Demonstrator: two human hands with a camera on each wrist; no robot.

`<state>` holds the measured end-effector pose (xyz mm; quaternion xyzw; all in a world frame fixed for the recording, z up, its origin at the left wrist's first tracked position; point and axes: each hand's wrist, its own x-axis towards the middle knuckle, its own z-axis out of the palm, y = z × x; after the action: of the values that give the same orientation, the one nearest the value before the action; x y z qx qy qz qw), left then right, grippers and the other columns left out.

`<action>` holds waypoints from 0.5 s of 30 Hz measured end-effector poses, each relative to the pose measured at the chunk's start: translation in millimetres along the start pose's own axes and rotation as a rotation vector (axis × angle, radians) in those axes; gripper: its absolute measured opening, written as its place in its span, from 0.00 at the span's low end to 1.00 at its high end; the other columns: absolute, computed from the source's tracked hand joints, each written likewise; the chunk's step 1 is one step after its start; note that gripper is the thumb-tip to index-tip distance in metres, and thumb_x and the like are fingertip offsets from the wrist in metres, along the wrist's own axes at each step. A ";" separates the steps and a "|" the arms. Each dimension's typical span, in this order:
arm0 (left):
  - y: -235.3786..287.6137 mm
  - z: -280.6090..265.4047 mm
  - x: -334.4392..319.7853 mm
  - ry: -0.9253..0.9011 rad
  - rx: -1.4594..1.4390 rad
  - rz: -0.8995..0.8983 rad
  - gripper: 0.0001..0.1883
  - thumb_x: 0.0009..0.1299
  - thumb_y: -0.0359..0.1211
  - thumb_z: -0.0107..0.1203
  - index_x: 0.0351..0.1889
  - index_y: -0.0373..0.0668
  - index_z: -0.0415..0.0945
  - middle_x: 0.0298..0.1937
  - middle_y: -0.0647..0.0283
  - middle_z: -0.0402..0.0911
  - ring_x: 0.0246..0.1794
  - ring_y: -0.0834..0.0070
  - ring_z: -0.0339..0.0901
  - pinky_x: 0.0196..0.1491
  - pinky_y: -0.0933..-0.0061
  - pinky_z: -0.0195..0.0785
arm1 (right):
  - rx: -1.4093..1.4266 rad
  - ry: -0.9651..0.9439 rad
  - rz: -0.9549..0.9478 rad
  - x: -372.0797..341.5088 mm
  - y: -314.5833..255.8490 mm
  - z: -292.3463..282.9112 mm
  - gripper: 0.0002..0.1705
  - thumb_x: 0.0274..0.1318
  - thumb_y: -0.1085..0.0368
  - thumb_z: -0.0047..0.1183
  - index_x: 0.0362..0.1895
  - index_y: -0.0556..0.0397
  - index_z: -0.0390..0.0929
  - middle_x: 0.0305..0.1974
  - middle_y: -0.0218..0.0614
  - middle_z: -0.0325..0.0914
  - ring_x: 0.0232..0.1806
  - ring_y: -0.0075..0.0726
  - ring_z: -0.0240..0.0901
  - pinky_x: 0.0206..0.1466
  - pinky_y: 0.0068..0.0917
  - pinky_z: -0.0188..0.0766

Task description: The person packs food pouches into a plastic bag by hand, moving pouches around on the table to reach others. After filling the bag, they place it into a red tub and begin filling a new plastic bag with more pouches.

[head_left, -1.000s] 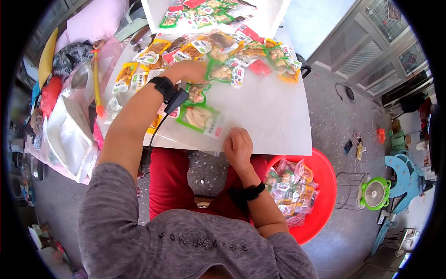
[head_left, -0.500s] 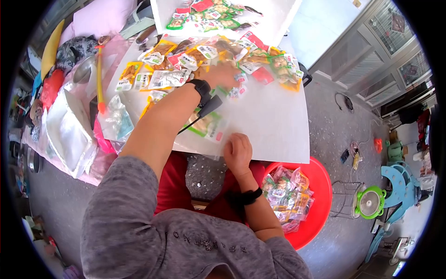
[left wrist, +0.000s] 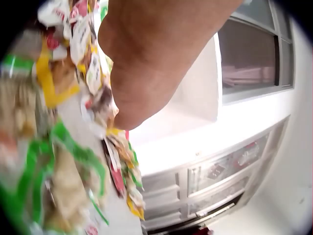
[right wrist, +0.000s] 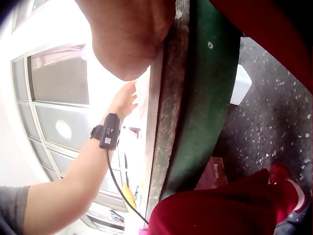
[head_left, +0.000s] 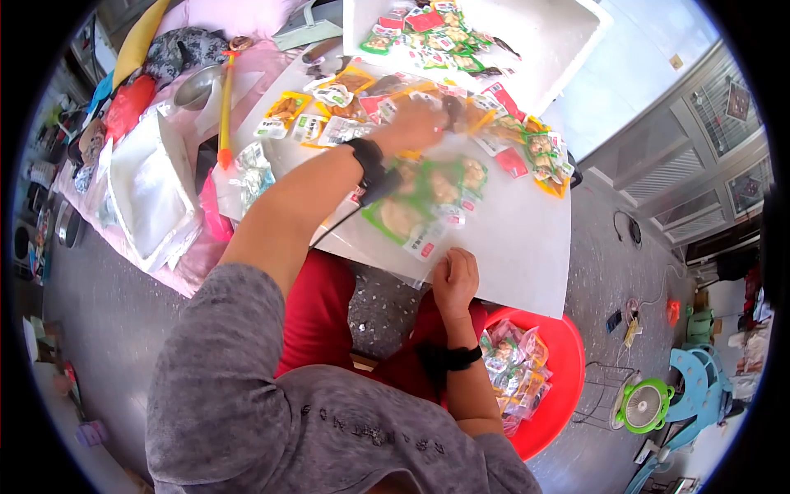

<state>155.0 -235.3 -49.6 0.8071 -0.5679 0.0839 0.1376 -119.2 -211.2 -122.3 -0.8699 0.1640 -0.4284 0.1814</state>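
My left hand (head_left: 411,123), blurred, reaches over a spread of food packets (head_left: 354,103) on the white tabletop (head_left: 522,239). In the right wrist view its fingers look loosely bent, with nothing seen in them. The left wrist view hides its fingertips behind the hand. Near it lie green-edged packets (head_left: 444,185) and a yellow-edged packet (head_left: 284,111). A larger green-edged packet (head_left: 403,218) lies on clear plastic film closer to the front edge. My right hand (head_left: 455,280) rests at that edge beside the film, its fingers loosely curled.
Behind the packets stands a white foam box (head_left: 568,49) holding more packets. A red basin (head_left: 564,387) with bagged packets is on the floor at right. A second foam box (head_left: 152,193) and a steel bowl (head_left: 197,86) sit at left.
My left hand has moved rightward from the left packets, then away toward the back packets. Green-edged packets now lie close together near the larger one. The right hand stays at the front edge.
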 end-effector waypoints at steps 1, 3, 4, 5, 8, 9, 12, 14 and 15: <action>-27.3 10.3 -0.9 0.157 0.038 -0.097 0.18 0.52 0.43 0.47 0.39 0.46 0.71 0.38 0.58 0.71 0.45 0.63 0.64 0.43 0.61 0.57 | -0.006 -0.006 0.006 0.2 -0.1 0.4 0.08 0.33 0.76 0.46 0.26 0.59 0.67 0.28 0.45 0.69 0.31 0.49 0.66 0.34 0.36 0.64; -81.5 22.5 0.4 0.004 0.131 -0.202 0.23 0.52 0.47 0.46 0.44 0.47 0.68 0.45 0.54 0.68 0.52 0.60 0.59 0.50 0.56 0.51 | -0.019 -0.018 0.020 -0.4 -0.4 1.4 0.08 0.33 0.76 0.46 0.26 0.59 0.67 0.28 0.45 0.69 0.31 0.49 0.66 0.34 0.36 0.64; -83.1 5.9 -14.8 0.053 0.134 -0.281 0.25 0.52 0.48 0.46 0.46 0.47 0.67 0.48 0.54 0.67 0.53 0.60 0.57 0.51 0.54 0.49 | -0.020 -0.021 0.019 -0.3 -0.6 2.2 0.08 0.33 0.76 0.46 0.26 0.59 0.67 0.28 0.45 0.69 0.31 0.49 0.66 0.34 0.36 0.64; -82.7 -2.5 -22.7 0.102 0.135 -0.359 0.27 0.52 0.50 0.46 0.48 0.48 0.66 0.50 0.54 0.65 0.55 0.59 0.56 0.52 0.52 0.46 | -0.022 -0.024 0.019 -0.3 -0.7 2.5 0.08 0.33 0.76 0.46 0.26 0.59 0.67 0.28 0.45 0.69 0.31 0.49 0.66 0.34 0.36 0.64; -82.2 1.9 -21.5 -0.202 -0.022 -0.385 0.31 0.51 0.52 0.46 0.53 0.51 0.62 0.55 0.56 0.61 0.57 0.58 0.53 0.54 0.48 0.42 | -0.034 -0.037 0.022 0.9 -2.4 1.7 0.08 0.34 0.76 0.46 0.26 0.59 0.67 0.28 0.45 0.69 0.31 0.49 0.66 0.34 0.36 0.64; -81.7 6.5 -20.2 -0.214 -0.035 -0.355 0.31 0.51 0.52 0.46 0.54 0.52 0.61 0.55 0.57 0.61 0.57 0.57 0.53 0.54 0.48 0.42 | -0.039 -0.044 0.023 1.4 -3.2 1.8 0.08 0.34 0.76 0.46 0.26 0.59 0.67 0.28 0.45 0.69 0.31 0.49 0.66 0.35 0.36 0.64; -70.3 19.8 -18.1 -0.226 -0.126 -0.252 0.34 0.49 0.52 0.46 0.55 0.53 0.58 0.55 0.57 0.61 0.57 0.57 0.53 0.53 0.46 0.43 | -0.052 -0.041 0.021 0.5 -3.3 3.0 0.08 0.34 0.75 0.46 0.26 0.59 0.67 0.28 0.45 0.69 0.31 0.49 0.66 0.35 0.36 0.64; -53.8 18.3 -20.7 -0.289 -0.058 -0.238 0.34 0.50 0.53 0.46 0.55 0.53 0.58 0.54 0.58 0.62 0.56 0.58 0.55 0.52 0.48 0.45 | -0.053 -0.041 0.015 0.4 -2.5 4.3 0.08 0.34 0.75 0.46 0.27 0.59 0.68 0.28 0.45 0.69 0.32 0.49 0.66 0.35 0.36 0.64; -48.6 17.5 -19.7 -0.321 -0.024 -0.229 0.34 0.50 0.53 0.46 0.55 0.53 0.58 0.53 0.58 0.63 0.55 0.58 0.56 0.52 0.48 0.47 | -0.055 -0.041 0.013 0.2 -1.8 4.1 0.08 0.34 0.75 0.46 0.27 0.59 0.68 0.28 0.44 0.69 0.32 0.49 0.66 0.35 0.36 0.64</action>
<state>193.7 -207.8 -78.0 0.8679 -0.4878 -0.0688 0.0636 -115.5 -209.0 -123.6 -0.8820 0.1777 -0.4047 0.1636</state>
